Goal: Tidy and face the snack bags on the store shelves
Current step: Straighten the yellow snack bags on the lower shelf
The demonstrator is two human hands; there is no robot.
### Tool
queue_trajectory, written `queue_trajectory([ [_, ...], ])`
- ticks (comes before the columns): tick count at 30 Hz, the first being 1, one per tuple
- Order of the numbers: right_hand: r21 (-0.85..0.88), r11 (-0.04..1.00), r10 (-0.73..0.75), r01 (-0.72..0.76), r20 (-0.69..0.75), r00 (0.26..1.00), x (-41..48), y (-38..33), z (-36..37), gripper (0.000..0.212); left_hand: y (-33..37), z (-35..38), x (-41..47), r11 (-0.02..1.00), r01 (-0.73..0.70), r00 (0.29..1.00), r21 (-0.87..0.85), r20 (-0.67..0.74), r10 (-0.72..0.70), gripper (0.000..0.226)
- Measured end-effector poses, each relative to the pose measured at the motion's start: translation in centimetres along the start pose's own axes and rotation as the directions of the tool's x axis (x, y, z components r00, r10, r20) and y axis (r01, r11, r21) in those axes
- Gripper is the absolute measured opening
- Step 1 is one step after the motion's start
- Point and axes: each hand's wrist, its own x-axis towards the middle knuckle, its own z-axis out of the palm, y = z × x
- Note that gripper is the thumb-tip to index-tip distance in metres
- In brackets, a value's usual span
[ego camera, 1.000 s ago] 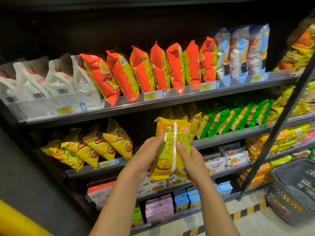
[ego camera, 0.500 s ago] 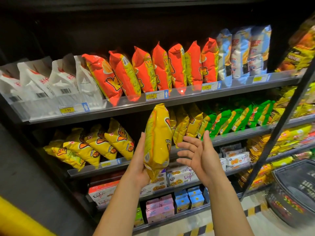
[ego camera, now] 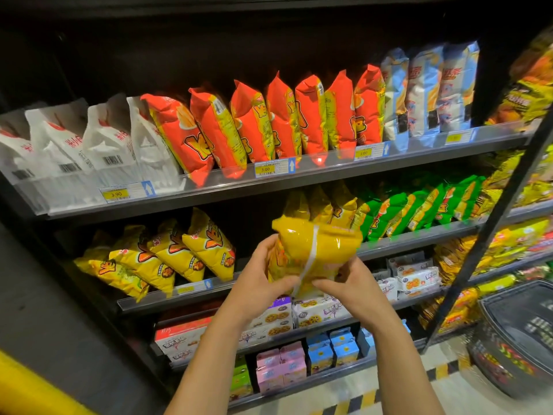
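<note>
The yellow snack bag (ego camera: 317, 253) looks light and puffed with air. Its thin, glossy film would probably dent under a firm squeeze and slide in a loose grip, and the snacks inside are likely brittle. It is therefore best held at its side edges or crimped ends, with the fingers spread, rather than pinched across its swollen middle. The person has it in both hands. The left hand (ego camera: 263, 283) curls round the bag's left edge with the thumb lying across the lower front. The right hand (ego camera: 350, 283) clasps the lower right corner, its thumb pressed near the bottom of the seam. The bag is off the shelf, held in front of the front edge of the second shelf (ego camera: 419, 238). It sits before the gap between the leaning yellow bags (ego camera: 167, 259) toward that shelf's left end and the upright yellow bags (ego camera: 323, 205) that stand beside the green bags (ego camera: 419, 208). The side turned to the camera is plain yellow with a pale seam strip running top to bottom, slightly tilted, which suggests the back faces outward. Light glares off the film, the top edge is folded and crumpled, and any print on it is too blurred to read. To be faced, it would need turning so that the printed front looks out over the shelf edge.
</note>
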Motion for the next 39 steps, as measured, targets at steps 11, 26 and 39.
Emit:
queue_trajectory([
  [11,-0.041,0.999,-0.032,0.034,0.047,0.998,0.8,1.6,-1.0,0.068,-0.5,-0.9,0.5,0.992,-0.092,0.995,0.086,-0.033,0.095,0.07],
  [26,0.467,0.774,0.373,-0.428,0.211,0.904,1.7,-1.1,-0.4,0.052,3.9,1.1,2.1,0.83,0.448,0.879,-0.331,-0.003,-0.476,0.045],
  [39,0.624,0.689,0.351,-0.369,0.157,0.923,1.9,0.1,0.1,0.04,1.9,1.6,3.5,0.955,0.295,0.917,0.008,-0.284,-0.281,0.068],
])
